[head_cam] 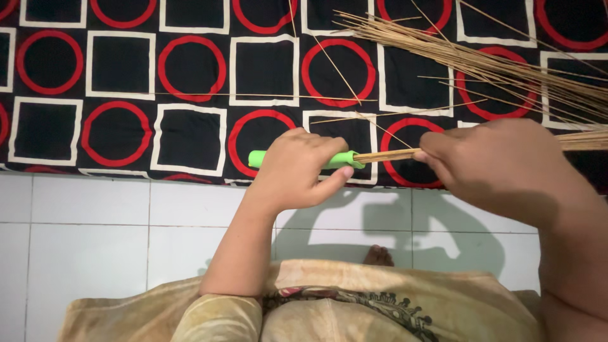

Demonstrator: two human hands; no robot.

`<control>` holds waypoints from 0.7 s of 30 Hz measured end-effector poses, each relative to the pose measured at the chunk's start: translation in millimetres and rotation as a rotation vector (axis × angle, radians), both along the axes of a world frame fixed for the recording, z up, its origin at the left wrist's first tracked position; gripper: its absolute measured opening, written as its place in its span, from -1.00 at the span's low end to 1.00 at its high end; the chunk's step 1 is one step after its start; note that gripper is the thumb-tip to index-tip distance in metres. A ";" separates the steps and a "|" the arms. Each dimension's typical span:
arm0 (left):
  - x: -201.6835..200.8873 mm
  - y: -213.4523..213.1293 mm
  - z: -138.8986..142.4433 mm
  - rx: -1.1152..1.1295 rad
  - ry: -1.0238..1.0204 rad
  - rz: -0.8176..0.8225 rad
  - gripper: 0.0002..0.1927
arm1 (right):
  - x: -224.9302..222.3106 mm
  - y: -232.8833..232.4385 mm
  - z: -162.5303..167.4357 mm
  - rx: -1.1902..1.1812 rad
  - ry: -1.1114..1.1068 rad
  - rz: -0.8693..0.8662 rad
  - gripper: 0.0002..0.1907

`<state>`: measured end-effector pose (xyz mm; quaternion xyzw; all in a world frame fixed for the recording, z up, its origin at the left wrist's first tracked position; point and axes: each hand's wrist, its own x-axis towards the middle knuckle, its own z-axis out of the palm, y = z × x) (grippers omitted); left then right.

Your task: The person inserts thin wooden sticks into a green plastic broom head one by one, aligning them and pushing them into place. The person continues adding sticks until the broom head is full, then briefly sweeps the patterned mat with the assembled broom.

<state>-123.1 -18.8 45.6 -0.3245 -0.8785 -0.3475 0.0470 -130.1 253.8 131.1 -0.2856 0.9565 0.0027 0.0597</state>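
Observation:
My left hand (pixel 301 168) grips a bright green tube-shaped handle (pixel 342 159), held level above the edge of a patterned mat. A thin bundle of tan sticks (pixel 387 154) enters the handle's right end. My right hand (pixel 491 164) is closed around that bundle just right of the handle, and the sticks run on past it to the right (pixel 582 140).
A black mat (pixel 190 136) with red circles and white squares covers the far half. A loose pile of long tan sticks (pixel 481 63) lies on it at the upper right, with a few strays (pixel 253 96) across the middle. White floor tiles (pixel 88 240) lie near me.

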 end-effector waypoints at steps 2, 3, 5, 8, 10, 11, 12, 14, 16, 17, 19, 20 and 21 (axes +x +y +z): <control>-3.3 0.5 2.3 -0.005 -0.001 0.007 -0.70 | -3.2 -4.1 3.9 0.049 -0.042 -0.039 -0.73; -4.6 1.7 2.9 -0.007 -0.002 0.008 -0.70 | -4.7 -5.7 6.0 0.074 -0.064 -0.061 -0.73; -6.0 4.0 2.9 -0.002 -0.041 0.021 -0.72 | -4.6 -11.6 6.2 0.087 -0.049 -0.083 -0.67; -2.0 12.6 -4.2 0.020 -0.068 -0.002 -0.75 | -3.0 -24.1 -5.7 0.017 -0.027 -0.012 -0.65; -1.0 19.0 -11.5 0.043 -0.099 -0.027 -0.75 | -5.5 -28.7 -16.4 -0.037 -0.013 0.085 -0.64; -1.6 22.0 -15.7 0.057 -0.124 -0.037 -0.75 | -9.5 -28.8 -21.6 -0.050 -0.006 0.142 -0.62; -3.0 23.8 -19.7 0.071 -0.147 -0.048 -0.74 | -11.5 -28.3 -25.8 -0.063 0.004 0.197 -0.59; -5.1 24.7 -28.8 0.090 -0.230 -0.081 -0.68 | -12.9 -27.7 -33.9 -0.118 -0.045 0.203 -0.76; -6.4 25.9 -39.8 0.134 -0.335 -0.104 -0.63 | -13.6 -27.6 -38.3 -0.130 -0.043 0.251 -0.75; -6.5 27.2 -46.7 0.170 -0.398 -0.112 -0.60 | -12.9 -29.1 -39.5 -0.114 -0.015 0.295 -0.74; -6.1 31.6 -64.3 0.269 -0.535 -0.125 -0.56 | -14.3 -36.7 -42.4 -0.116 -0.025 0.259 -0.73; -6.0 35.2 -75.0 0.333 -0.606 -0.131 -0.54 | -17.4 -45.4 -46.2 -0.134 -0.060 0.180 -0.72; -6.5 38.5 -86.4 0.397 -0.677 -0.137 -0.50 | -20.7 -54.0 -50.1 -0.151 -0.094 0.100 -0.72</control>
